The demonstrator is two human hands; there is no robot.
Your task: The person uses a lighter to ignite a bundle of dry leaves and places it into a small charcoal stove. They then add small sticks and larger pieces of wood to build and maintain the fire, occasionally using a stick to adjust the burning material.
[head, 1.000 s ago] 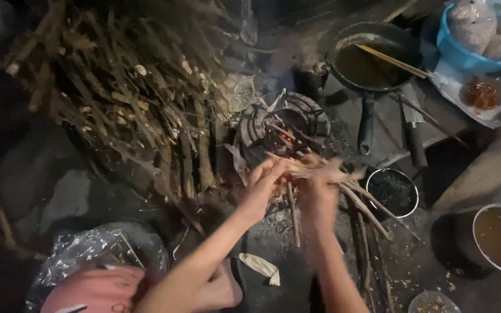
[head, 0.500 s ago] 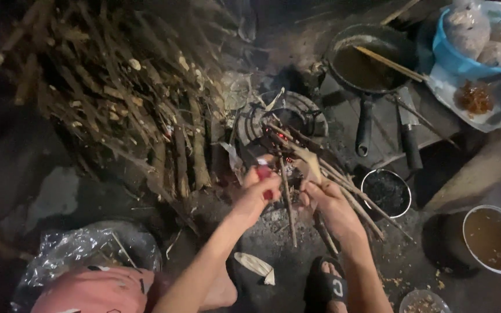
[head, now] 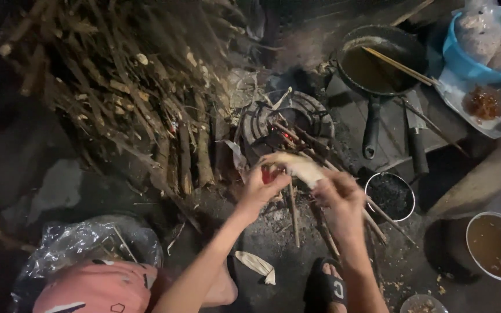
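Fingers (head: pixel 273 181) of my left hand (head: pixel 260 188) are curled shut around a small red lighter (head: pixel 266 173), and those of my right hand (head: pixel 338 196) are pinched on the near end of a pale dried husk (head: pixel 297 165), which I hold just above the sticks, between my hands and the small round stove (head: pixel 314 113). From the head view, the husk looks papery and very light, stiff enough to hold its shape but likely to crumple or tear if squeezed, so I judge a light pinch at the end farthest from the lighter is the place to hold it. Thin sticks (head: pixel 297 139) poke out of the stove's mouth, with a few red embers (head: pixel 287 137) glowing among them, and a big pile of firewood (head: pixel 129 98) lies to the left. A dark frying pan (head: pixel 404 43) holds brownish liquid, with chopsticks (head: pixel 398 65) resting across it. Beyond it, a blue bowl (head: pixel 456 61) holds filled clear bags. A small metal bowl (head: pixel 413 200) near my right hand holds something black, perhaps charcoal, and a larger metal bowl (head: pixel 471 246) holds brown liquid with bits floating in it
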